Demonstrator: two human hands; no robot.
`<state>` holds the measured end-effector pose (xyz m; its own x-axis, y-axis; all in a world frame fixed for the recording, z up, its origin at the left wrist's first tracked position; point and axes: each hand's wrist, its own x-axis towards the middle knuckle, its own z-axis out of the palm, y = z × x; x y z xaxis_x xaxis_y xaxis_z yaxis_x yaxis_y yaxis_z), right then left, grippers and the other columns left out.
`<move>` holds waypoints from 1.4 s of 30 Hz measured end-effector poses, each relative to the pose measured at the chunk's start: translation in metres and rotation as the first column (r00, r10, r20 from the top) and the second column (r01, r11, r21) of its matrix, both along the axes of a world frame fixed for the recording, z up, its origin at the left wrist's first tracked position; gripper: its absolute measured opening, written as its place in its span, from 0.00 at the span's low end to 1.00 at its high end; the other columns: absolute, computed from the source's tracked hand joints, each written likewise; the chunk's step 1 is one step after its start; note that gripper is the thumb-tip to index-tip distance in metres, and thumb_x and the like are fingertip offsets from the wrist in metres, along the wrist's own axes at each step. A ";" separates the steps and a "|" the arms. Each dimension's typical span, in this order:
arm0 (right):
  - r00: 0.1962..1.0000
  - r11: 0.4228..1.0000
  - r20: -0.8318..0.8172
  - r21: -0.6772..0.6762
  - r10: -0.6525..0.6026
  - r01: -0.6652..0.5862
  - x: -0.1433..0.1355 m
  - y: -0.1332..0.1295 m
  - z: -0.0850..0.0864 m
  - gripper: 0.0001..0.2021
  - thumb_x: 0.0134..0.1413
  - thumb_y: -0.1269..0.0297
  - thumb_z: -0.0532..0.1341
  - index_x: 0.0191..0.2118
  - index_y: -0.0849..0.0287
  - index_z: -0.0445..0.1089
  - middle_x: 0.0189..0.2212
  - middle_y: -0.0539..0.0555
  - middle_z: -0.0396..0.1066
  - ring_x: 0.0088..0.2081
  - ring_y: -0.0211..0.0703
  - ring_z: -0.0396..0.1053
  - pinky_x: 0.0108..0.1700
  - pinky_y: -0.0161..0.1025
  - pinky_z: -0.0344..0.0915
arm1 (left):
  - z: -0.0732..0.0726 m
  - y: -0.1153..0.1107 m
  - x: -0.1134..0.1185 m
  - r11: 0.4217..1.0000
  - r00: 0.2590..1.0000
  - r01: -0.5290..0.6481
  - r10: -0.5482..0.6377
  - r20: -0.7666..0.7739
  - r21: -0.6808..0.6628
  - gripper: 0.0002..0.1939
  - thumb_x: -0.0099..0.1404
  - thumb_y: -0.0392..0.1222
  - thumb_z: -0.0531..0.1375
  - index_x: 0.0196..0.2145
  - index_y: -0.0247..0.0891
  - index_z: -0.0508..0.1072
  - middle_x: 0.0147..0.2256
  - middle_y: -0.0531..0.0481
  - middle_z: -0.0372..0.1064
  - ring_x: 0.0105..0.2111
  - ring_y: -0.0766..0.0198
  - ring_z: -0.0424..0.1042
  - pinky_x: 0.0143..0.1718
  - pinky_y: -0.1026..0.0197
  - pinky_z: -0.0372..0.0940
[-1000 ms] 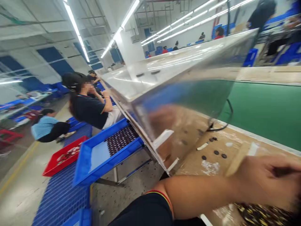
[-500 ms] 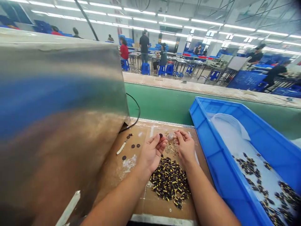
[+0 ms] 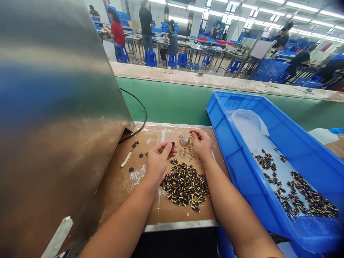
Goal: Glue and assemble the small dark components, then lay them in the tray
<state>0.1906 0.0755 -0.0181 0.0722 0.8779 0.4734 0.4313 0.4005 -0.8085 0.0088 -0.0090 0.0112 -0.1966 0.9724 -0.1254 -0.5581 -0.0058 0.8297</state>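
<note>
Take the heap of small black-and-yellow parts (image 3: 185, 185) on the brown cardboard-covered worktop (image 3: 150, 186) as your landmark. To its right, with the near corner hanging over the worktop's edge, sits your large blue plastic crate (image 3: 228, 143). A white sheet (image 3: 252, 132) lines its floor, and more of the same black-and-yellow parts (image 3: 298, 193) lie scattered across the near half of that sheet, while the far half is bare.

Your left hand (image 3: 158, 161) hovers just beyond the heap's far left edge, fingers curled, pinching a small dark round disc (image 3: 172, 144) between thumb and forefinger. Your right hand (image 3: 201, 144) is just beyond the heap's far right edge, fingers bent inward; whether it grips anything I cannot tell. Between your two hands, just beyond the heap, lies a small clear crumpled piece (image 3: 185, 139). Left of the heap are several loose dark discs (image 3: 135, 157) and a short white strip (image 3: 127, 158). Further left stands the tall brushed-steel housing (image 3: 53, 107), with a black cable (image 3: 139, 114) curling from behind it towards the green conveyor belt (image 3: 172, 104) beyond the heap.

Half a second ago your view sat higher. Now the heap and crate lie further up the picture, more of the crate's contents show, and your hands have kept the same positions over the heap, the disc still pinched.
</note>
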 end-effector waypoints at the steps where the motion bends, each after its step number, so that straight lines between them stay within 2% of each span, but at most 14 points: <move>1: 0.999 1.000 0.036 0.022 0.013 -0.014 -0.001 -0.001 0.001 0.14 0.65 0.58 0.58 0.45 0.58 0.78 0.41 0.56 0.80 0.41 0.44 0.76 0.46 0.41 0.70 | -0.001 0.000 0.001 1.000 1.000 0.008 -0.008 0.009 -0.010 0.19 0.54 0.47 0.74 0.37 0.30 0.79 0.32 0.43 0.77 0.29 0.67 0.75 0.33 0.66 0.71; 6: 0.984 0.995 0.178 0.090 0.030 -0.046 -0.001 -0.005 0.001 0.11 0.65 0.62 0.58 0.44 0.55 0.79 0.42 0.55 0.80 0.43 0.46 0.76 0.47 0.42 0.70 | -0.002 -0.001 0.004 0.999 0.997 0.024 -0.021 0.070 -0.047 0.19 0.51 0.44 0.75 0.36 0.31 0.78 0.35 0.43 0.77 0.31 0.68 0.76 0.35 0.66 0.71; 11: 0.971 0.994 0.238 0.107 0.012 -0.038 0.000 -0.002 -0.002 0.11 0.66 0.63 0.58 0.45 0.54 0.79 0.43 0.55 0.80 0.46 0.47 0.75 0.50 0.44 0.71 | 0.000 -0.002 0.004 0.998 0.997 0.019 -0.015 0.078 -0.059 0.15 0.53 0.41 0.74 0.36 0.32 0.78 0.36 0.43 0.77 0.30 0.68 0.75 0.33 0.67 0.69; 16: 0.969 0.990 0.248 0.129 0.021 -0.054 -0.001 0.000 -0.006 0.11 0.66 0.64 0.58 0.45 0.54 0.79 0.44 0.54 0.80 0.46 0.46 0.75 0.51 0.45 0.71 | 0.000 -0.002 0.005 0.999 0.999 0.006 -0.003 0.048 -0.052 0.13 0.56 0.41 0.72 0.36 0.33 0.78 0.36 0.43 0.76 0.29 0.68 0.73 0.30 0.68 0.67; 22: 0.963 0.993 0.269 0.110 0.019 -0.050 -0.002 -0.001 -0.006 0.11 0.67 0.64 0.58 0.47 0.52 0.79 0.45 0.54 0.80 0.47 0.47 0.75 0.52 0.46 0.70 | 0.001 -0.003 0.006 0.999 1.000 -0.009 0.009 0.011 -0.034 0.14 0.55 0.42 0.73 0.36 0.33 0.78 0.36 0.43 0.77 0.29 0.69 0.71 0.29 0.69 0.65; 30: 0.956 0.985 0.293 0.161 0.016 -0.066 -0.003 0.001 -0.007 0.11 0.67 0.66 0.59 0.47 0.54 0.79 0.44 0.54 0.80 0.46 0.45 0.75 0.52 0.44 0.70 | 0.002 -0.003 0.006 0.999 1.000 -0.009 0.009 0.001 -0.032 0.14 0.54 0.43 0.73 0.36 0.33 0.77 0.37 0.43 0.77 0.29 0.70 0.70 0.28 0.69 0.64; 34: 0.954 0.978 0.297 0.207 -0.044 -0.019 -0.005 -0.004 0.000 0.11 0.67 0.65 0.58 0.46 0.55 0.78 0.42 0.54 0.80 0.45 0.45 0.75 0.50 0.45 0.72 | 0.001 -0.003 0.005 1.000 1.000 -0.010 0.010 0.009 -0.021 0.14 0.55 0.42 0.73 0.36 0.33 0.78 0.36 0.43 0.77 0.29 0.70 0.70 0.28 0.69 0.64; 38: 0.955 0.930 0.206 0.342 -0.214 0.135 -0.008 -0.014 0.011 0.12 0.69 0.63 0.57 0.49 0.55 0.77 0.45 0.55 0.79 0.46 0.45 0.74 0.47 0.44 0.72 | -0.001 -0.002 0.005 1.000 0.998 -0.003 0.004 0.056 -0.021 0.14 0.56 0.43 0.73 0.37 0.34 0.78 0.37 0.43 0.77 0.29 0.70 0.71 0.30 0.69 0.65; 40: 0.947 0.931 0.213 0.328 -0.241 0.163 -0.009 -0.017 0.016 0.11 0.68 0.63 0.58 0.48 0.54 0.77 0.46 0.55 0.79 0.46 0.46 0.75 0.46 0.45 0.72 | -0.001 -0.002 0.006 1.000 0.996 -0.004 0.006 0.087 -0.027 0.14 0.56 0.42 0.73 0.36 0.34 0.78 0.36 0.43 0.77 0.29 0.70 0.72 0.31 0.69 0.66; 42: 0.943 0.960 0.267 0.248 -0.196 0.129 -0.010 -0.018 0.020 0.10 0.67 0.63 0.59 0.45 0.55 0.78 0.42 0.54 0.80 0.41 0.45 0.76 0.45 0.46 0.72 | -0.002 -0.001 0.006 0.999 0.991 -0.003 0.010 0.134 -0.048 0.13 0.55 0.41 0.74 0.35 0.33 0.78 0.36 0.43 0.77 0.29 0.69 0.73 0.32 0.68 0.68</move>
